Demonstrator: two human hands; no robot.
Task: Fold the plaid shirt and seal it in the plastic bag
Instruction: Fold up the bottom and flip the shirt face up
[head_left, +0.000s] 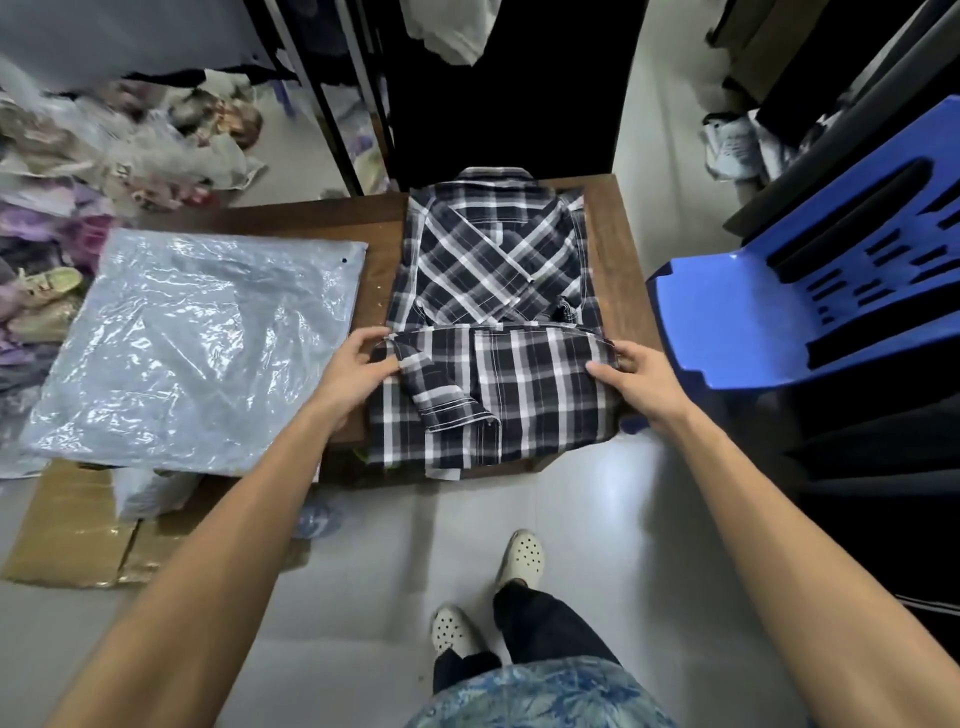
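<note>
The dark blue and white plaid shirt (493, 291) lies face down on the right half of the wooden table (613, 260), collar at the far edge, sleeves crossed over its back. Its bottom part is turned up toward the collar. My left hand (358, 364) grips the left corner of that turned-up hem. My right hand (631, 371) grips the right corner. A clear plastic bag (197, 343) lies flat on the left half of the table, apart from the shirt, with a stack of bags under it.
A blue plastic chair (810, 291) stands close to the table's right side. Cardboard (72, 530) lies on the floor under the bags. Piles of clothes (78, 171) sit at the left, and a black rack (332, 104) rises behind the table. My feet (488, 592) stand on the tiled floor.
</note>
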